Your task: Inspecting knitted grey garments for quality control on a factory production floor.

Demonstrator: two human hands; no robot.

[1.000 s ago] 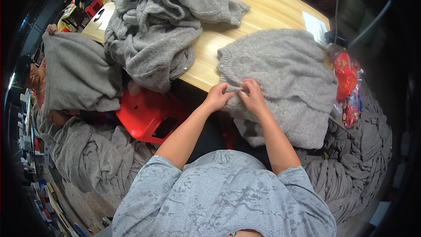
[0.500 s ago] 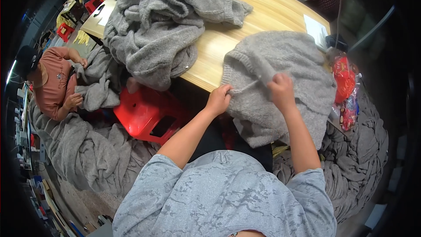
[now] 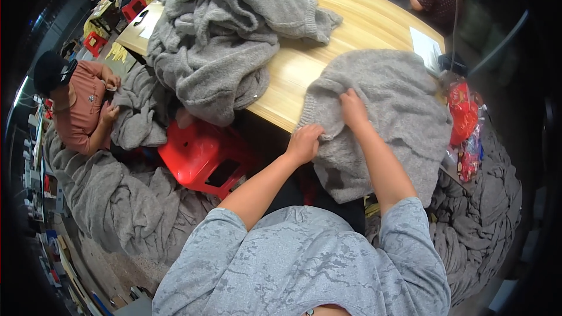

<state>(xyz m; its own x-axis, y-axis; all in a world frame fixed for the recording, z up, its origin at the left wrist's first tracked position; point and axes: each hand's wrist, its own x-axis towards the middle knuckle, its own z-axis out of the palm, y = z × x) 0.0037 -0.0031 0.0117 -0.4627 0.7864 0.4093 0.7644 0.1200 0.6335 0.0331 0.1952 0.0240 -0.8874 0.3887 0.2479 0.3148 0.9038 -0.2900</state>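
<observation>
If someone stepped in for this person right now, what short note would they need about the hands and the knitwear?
Left hand: gripping the near edge of the grey sweater.
Right hand: pressed on the sweater, pinching its edge.
Sweater: spread over the wooden table corner, lower part hanging off.
Done: sweater laid out in front.
Left: a pile of grey knitwear on the table, more heaped on the floor by the red stool.

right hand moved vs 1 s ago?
Yes. The right hand has moved away from the left hand, up across the grey knitted sweater and further in over the wooden table edge.
</observation>
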